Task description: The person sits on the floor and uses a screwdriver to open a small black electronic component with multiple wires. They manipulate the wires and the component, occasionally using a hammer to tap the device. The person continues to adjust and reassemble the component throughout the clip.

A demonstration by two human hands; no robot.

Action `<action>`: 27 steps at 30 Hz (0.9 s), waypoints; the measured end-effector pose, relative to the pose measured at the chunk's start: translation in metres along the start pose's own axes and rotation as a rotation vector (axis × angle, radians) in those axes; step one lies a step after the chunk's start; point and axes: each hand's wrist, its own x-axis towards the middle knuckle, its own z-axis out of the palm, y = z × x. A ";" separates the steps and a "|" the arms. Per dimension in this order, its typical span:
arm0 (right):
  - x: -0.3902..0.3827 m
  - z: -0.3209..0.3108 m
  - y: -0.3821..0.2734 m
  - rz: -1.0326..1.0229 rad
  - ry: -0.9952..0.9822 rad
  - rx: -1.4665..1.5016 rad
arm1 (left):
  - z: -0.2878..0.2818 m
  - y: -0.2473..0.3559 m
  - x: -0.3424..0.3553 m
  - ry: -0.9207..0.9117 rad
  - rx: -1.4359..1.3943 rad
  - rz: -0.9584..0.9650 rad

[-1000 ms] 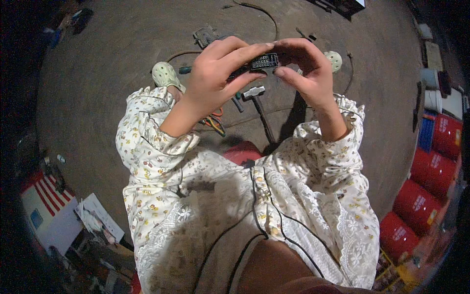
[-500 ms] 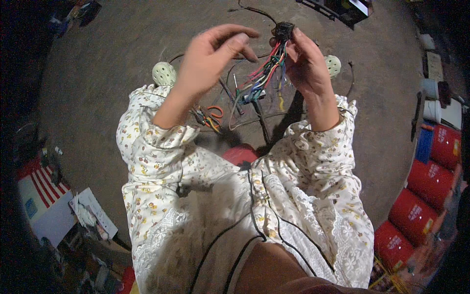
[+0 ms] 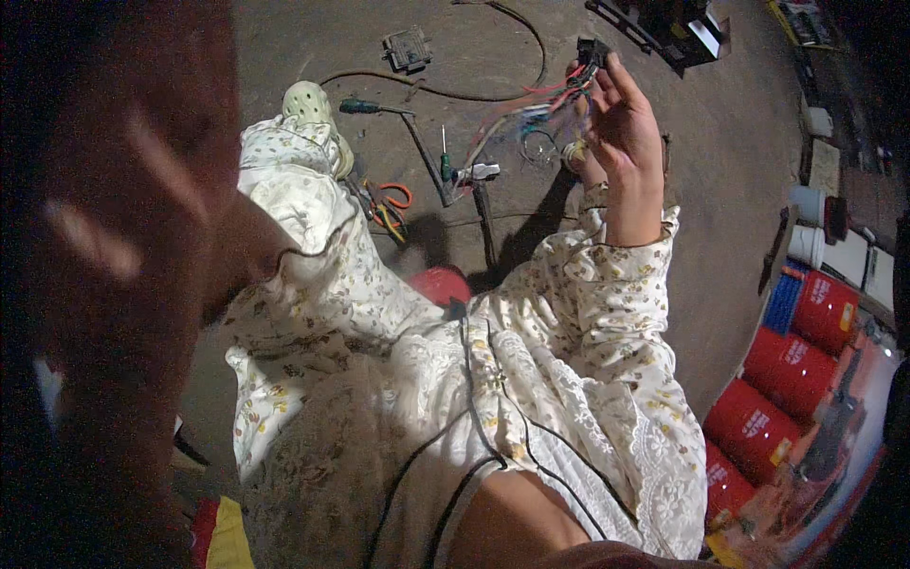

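My right hand (image 3: 627, 142) is up at the upper right, its fingers pinching a black wiring connector (image 3: 592, 52). A bundle of thin coloured wires (image 3: 545, 112) hangs from the connector to the left and is smeared by motion. My left hand (image 3: 133, 199) is very close to the camera at the left, dark and blurred, so its fingers cannot be made out. On the floor below the wires lie a hammer (image 3: 483, 173), a green-handled screwdriver (image 3: 445, 168) and pliers with orange handles (image 3: 395, 197).
A grey finned module (image 3: 408, 49) lies on the floor at the top. A thick brown cable (image 3: 455, 95) curves below it, near a green connector (image 3: 358, 106). My pale clog (image 3: 305, 100) stands at the left. Red containers (image 3: 790, 360) line the right side, with white buckets (image 3: 806, 245) beyond.
My left hand has moved away from the wires, up and left toward the camera. My right hand has shifted slightly right, still holding the connector. The view has shifted, revealing the grey module.
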 end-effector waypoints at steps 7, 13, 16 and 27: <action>0.006 -0.018 0.007 -0.010 -0.043 0.105 | 0.063 -0.063 0.003 -0.284 0.100 -0.063; 0.007 -0.010 0.009 -0.034 0.035 0.054 | 0.052 -0.057 -0.002 -0.218 0.133 -0.041; 0.015 -0.017 0.013 -0.049 0.064 0.086 | 0.025 -0.019 -0.004 -0.064 0.102 0.016; 0.021 -0.041 0.012 -0.021 -0.279 -0.060 | 0.030 0.200 0.017 0.142 -0.959 0.346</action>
